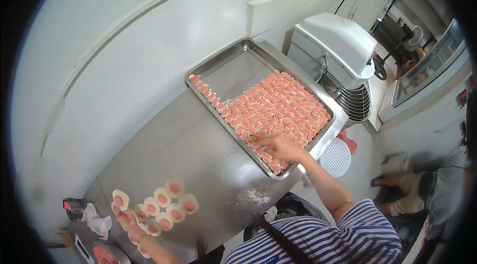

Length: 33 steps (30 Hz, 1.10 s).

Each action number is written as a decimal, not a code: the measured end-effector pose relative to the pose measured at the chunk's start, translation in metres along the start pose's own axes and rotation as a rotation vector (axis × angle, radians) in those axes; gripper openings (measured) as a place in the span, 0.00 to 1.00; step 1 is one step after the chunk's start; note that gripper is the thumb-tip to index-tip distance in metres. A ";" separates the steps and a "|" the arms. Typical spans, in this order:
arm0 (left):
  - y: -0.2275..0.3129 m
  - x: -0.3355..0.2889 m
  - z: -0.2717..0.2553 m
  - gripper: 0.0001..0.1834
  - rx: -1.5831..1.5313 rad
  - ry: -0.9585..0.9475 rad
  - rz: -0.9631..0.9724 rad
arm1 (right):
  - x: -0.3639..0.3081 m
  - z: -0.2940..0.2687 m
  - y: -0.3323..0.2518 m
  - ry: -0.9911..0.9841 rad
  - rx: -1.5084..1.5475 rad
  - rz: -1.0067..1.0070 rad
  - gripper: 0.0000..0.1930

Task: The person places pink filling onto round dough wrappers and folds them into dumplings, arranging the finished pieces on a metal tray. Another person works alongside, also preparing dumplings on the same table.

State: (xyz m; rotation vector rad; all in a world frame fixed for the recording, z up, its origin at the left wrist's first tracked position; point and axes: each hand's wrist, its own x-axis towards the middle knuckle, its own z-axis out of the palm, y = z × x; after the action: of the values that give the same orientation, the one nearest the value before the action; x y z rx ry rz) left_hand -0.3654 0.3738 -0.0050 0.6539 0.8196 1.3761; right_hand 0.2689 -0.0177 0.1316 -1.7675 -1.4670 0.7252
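Note:
My left hand [126, 218] holds up a round dough wrapper [119, 198] with a dab of pink filling, at the lower left above the steel table [164, 150]. Beside it lie several flat wrappers [162, 197], each with pink filling in its middle. My right hand [279, 147] reaches into a large metal tray [196, 96], its fingers bent down and closed around a small dumpling near the tray's front edge. Packed rows of open-topped pink dumplings [278, 107] cover much of the tray; a single line of them runs along its left side.
A white dough mixer [333, 45] with a wire guard stands behind the tray. White flour [254, 196] is scattered near the table's front edge. A metal container of pink filling [105, 254] and a crumpled plastic bag [98, 222] sit lower left. A white perforated round stool [335, 157] stands right; another person [422, 189] is beyond.

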 end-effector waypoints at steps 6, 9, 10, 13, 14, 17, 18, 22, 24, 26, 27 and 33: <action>-0.090 -0.168 0.217 0.10 -0.342 -0.207 -0.391 | 0.009 0.056 -0.012 -0.118 0.378 -0.109 0.16; -0.154 -0.253 0.271 0.14 -0.462 -0.212 -0.528 | 0.009 0.108 -0.005 -0.128 0.886 0.061 0.15; -0.171 -0.280 0.286 0.16 -0.431 -0.162 -0.521 | 0.005 0.110 -0.007 -0.157 0.963 0.123 0.14; -0.204 -0.333 0.307 0.19 -0.368 -0.073 -0.505 | -0.008 0.115 -0.008 -0.212 1.148 0.311 0.12; -0.208 -0.344 0.309 0.20 -0.353 -0.050 -0.501 | -0.010 0.123 0.001 -0.210 1.182 0.370 0.11; -0.201 -0.373 0.321 0.20 -0.170 0.051 -0.395 | -0.021 0.135 0.009 -0.163 1.178 0.430 0.08; -0.202 -0.379 0.320 0.20 -0.068 0.068 -0.371 | -0.024 0.146 0.016 -0.152 1.150 0.420 0.08; -0.217 -0.386 0.295 0.18 0.450 0.095 -0.337 | -0.031 0.176 0.034 -0.119 0.853 0.444 0.08; -0.232 -0.389 0.277 0.18 0.685 0.070 -0.293 | -0.034 0.186 0.040 -0.111 0.684 0.452 0.08; -0.238 -0.392 0.259 0.18 0.818 0.041 -0.260 | -0.041 0.192 0.042 -0.078 0.539 0.432 0.08; -0.240 -0.394 0.259 0.18 0.832 0.029 -0.246 | -0.042 0.189 0.044 -0.053 0.460 0.421 0.09; -0.234 -0.390 0.265 0.16 0.884 -0.073 -0.188 | -0.044 0.173 0.041 -0.136 0.510 0.243 0.14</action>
State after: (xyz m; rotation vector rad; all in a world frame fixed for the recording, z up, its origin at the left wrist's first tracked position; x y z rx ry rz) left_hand -0.0163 -0.0201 0.0043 1.2525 1.3994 0.7675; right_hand 0.1468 -0.0356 -0.0043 -1.5261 -1.0321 1.2424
